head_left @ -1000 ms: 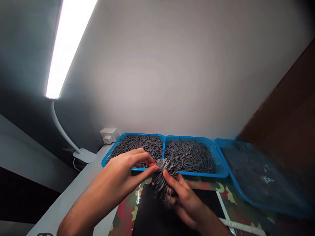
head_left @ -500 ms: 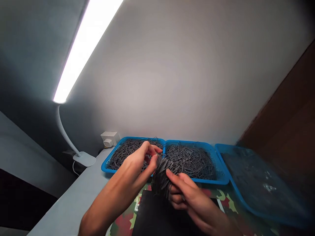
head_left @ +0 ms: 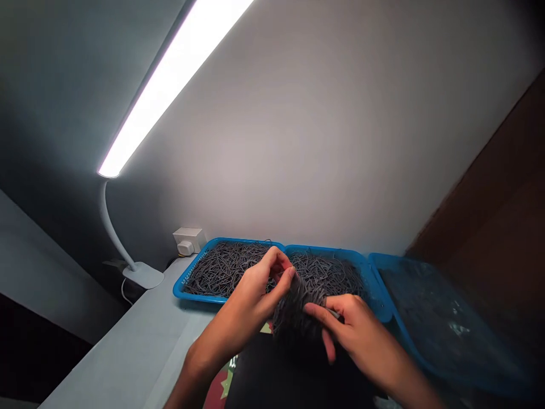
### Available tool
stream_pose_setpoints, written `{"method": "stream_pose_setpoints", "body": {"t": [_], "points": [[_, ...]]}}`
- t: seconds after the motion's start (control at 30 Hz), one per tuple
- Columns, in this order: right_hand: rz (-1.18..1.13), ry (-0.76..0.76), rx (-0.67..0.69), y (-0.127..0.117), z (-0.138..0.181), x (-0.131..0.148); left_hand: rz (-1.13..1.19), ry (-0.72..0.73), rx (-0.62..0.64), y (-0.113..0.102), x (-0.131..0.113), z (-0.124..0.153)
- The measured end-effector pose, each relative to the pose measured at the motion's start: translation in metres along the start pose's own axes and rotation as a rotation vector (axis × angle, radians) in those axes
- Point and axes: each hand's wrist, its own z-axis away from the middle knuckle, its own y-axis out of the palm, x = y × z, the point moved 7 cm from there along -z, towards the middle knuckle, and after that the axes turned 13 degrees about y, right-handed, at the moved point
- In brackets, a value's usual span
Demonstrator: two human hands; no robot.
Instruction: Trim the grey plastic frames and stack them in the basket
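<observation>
A thick bundle of thin dark grey cords (head_left: 292, 318) is held between my two hands, above a black flat surface (head_left: 264, 375). My left hand (head_left: 259, 289) pinches the upper left end of the bundle between thumb and fingertips. My right hand (head_left: 344, 324) grips its right side, with the thumb pressed on top and one finger hanging lower. Behind the hands are a left blue tray (head_left: 182, 288) and a middle blue tray (head_left: 326, 248), both filled with loose, tangled grey cords. My hands hide part of both trays, and the bundle is slightly blurred.
On the right lies another blue tray (head_left: 400, 324) with a dark, blurred inside. A white clip lamp (head_left: 145, 275) and a white plug adapter (head_left: 187, 238) stand at the left by the wall. A camouflage-patterned mat (head_left: 219, 386) shows under the black surface.
Both hands and the bundle have moved to the right. My right hand has turned and its fingers have loosened somewhat, with one now pointing down. The view has shifted a little.
</observation>
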Motion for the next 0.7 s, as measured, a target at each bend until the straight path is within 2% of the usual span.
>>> {"method": "stream_pose_setpoints", "body": {"t": [0.07, 0.17, 0.27, 0.33, 0.47, 0.6, 0.7], "points": [[0.176, 0.02, -0.172, -0.012, 0.004, -0.003, 0.018, -0.028, 0.04, 0.004, 0.003, 0.0], [0.382, 0.071, -0.35, -0.027, 0.011, -0.005, 0.028, -0.028, 0.053, 0.008, 0.001, 0.0], [0.436, -0.042, -0.441, -0.04, 0.019, 0.004, 0.105, -0.018, 0.034, 0.012, -0.001, -0.002], [0.395, -0.173, -0.423, -0.046, 0.026, 0.014, 0.178, 0.002, -0.009, 0.015, -0.004, -0.004], [0.325, -0.371, -0.246, -0.05, 0.041, 0.028, 0.303, 0.069, -0.076, 0.02, -0.01, -0.007], [0.179, -0.393, -0.214, -0.054, 0.043, 0.031, 0.432, 0.099, -0.088, 0.032, -0.015, -0.005], [0.04, -0.431, -0.231, -0.056, 0.038, 0.032, 0.535, 0.125, -0.144, 0.038, -0.019, -0.004]]}}
